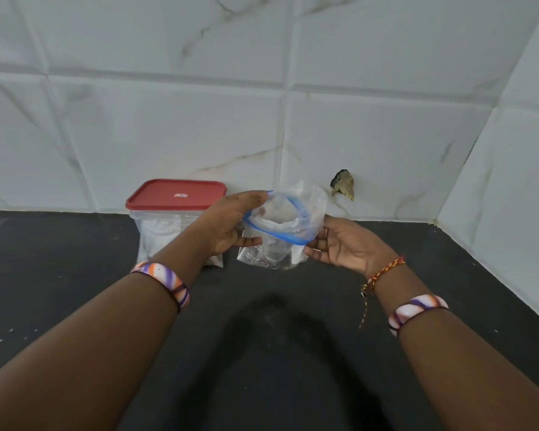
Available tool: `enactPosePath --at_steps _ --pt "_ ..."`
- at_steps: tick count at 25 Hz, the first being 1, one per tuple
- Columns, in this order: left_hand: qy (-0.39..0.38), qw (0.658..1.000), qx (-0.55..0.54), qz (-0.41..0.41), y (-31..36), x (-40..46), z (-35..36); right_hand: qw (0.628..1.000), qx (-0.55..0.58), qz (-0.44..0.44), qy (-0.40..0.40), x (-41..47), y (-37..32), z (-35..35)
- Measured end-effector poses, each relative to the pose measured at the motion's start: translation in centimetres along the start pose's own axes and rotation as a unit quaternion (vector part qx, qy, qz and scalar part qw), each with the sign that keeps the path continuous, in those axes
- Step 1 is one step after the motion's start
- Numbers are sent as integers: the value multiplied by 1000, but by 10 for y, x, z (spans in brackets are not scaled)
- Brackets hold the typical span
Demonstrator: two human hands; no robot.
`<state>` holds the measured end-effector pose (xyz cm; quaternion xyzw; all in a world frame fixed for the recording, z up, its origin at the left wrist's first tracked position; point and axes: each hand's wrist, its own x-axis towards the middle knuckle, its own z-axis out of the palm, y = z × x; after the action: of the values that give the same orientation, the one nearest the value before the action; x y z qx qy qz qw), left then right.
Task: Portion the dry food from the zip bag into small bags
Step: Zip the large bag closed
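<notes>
A clear plastic zip bag with a blue rim (280, 225) is held up over the black counter (75, 275), its mouth pulled wide open. The left hand (231, 225) grips one side of the rim. The right hand (346, 244) pinches the other side. Just left stands a clear plastic box with a red lid (171, 213), against the white tiled wall (199, 104).

free: dark counter (75, 275) front and right | blocked: red-lidded tub (171, 213) back left, beside zip bag (280, 231) | walls (495, 181) close behind, right
</notes>
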<state>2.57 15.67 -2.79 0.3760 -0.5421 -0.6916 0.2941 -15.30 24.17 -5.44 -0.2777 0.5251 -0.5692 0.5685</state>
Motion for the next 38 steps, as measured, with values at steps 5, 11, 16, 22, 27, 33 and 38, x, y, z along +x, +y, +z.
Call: enactPosePath --at_steps 5,11,16,22,27,33,38 --pt "-7 997 49 62 12 -28 -1 990 59 -65 -111 -30 -3 4" --pt "0 964 226 142 26 -58 -7 985 -99 -135 48 -64 -16 34" --pt "-75 920 340 181 32 -84 -1 811 -482 -217 249 -65 -17 43" --pt "6 876 462 136 35 -101 29 645 -643 -194 364 -86 -18 62" --pt "4 737 612 288 30 -100 49 831 -461 -170 261 -93 -47 74" --pt "55 911 341 225 34 -86 31 911 -373 -157 81 -119 -41 41" --pt "4 966 193 172 49 -84 14 928 -328 -158 83 -104 8 3"
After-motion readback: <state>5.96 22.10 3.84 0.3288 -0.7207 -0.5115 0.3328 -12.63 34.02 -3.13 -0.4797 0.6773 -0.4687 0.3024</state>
